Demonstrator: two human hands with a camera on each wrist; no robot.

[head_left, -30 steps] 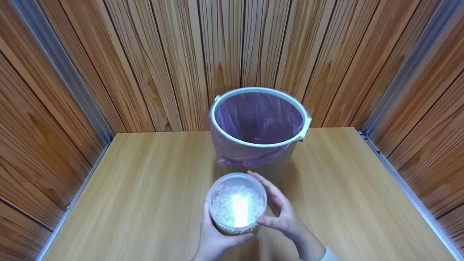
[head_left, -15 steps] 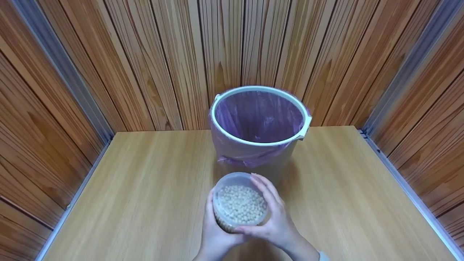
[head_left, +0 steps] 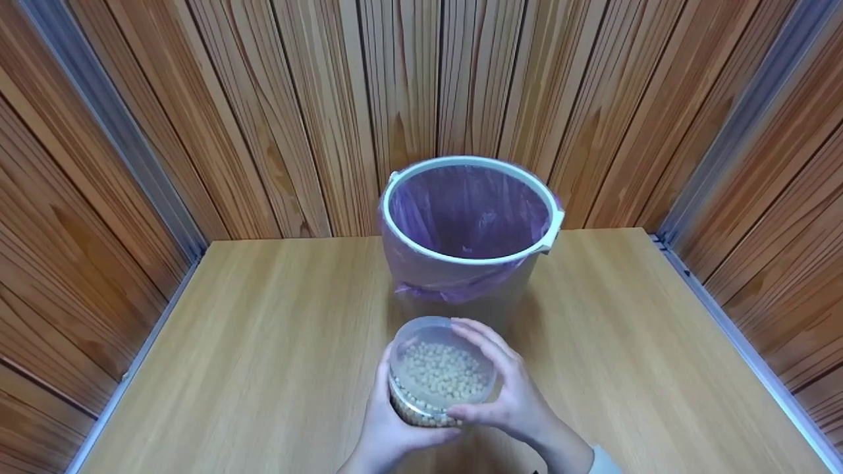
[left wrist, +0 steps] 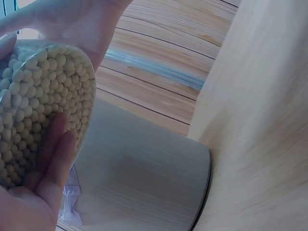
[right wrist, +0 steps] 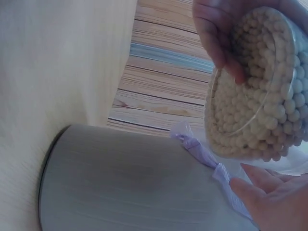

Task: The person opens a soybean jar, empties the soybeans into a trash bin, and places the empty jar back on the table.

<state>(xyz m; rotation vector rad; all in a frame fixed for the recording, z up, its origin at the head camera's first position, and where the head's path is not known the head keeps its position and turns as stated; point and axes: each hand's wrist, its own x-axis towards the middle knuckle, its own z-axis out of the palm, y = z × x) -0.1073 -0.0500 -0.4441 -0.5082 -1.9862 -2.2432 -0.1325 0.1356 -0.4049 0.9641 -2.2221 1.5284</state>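
Note:
A clear round plastic tub [head_left: 409, 409] filled with pale beige balls like dried beans is held up in front of the bin. My left hand [head_left: 385, 424] grips its left side; in the left wrist view, fingers [left wrist: 50, 154] lie across the underside of the tub [left wrist: 53, 96]. My right hand [head_left: 517, 398] spans the translucent lid [head_left: 438, 372] on the right, its thumb at the near rim and its fingers at the far rim. The right wrist view shows that thumb and finger [right wrist: 262, 187] beside the lid edge of the tub [right wrist: 255, 101].
Behind the hands stands a grey bin [head_left: 490, 306] with a white rim ring [head_left: 474, 260] and a purple bag liner [head_left: 474, 204]. It rests on a wood-look table [head_left: 290, 355]. Wood-panelled walls [head_left: 316, 118] with metal corner strips enclose the back and sides.
The tub has tipped slightly and shifted a little to the right; the glare on the lid has gone. My right hand's thumb first moved left along the near rim, then back right.

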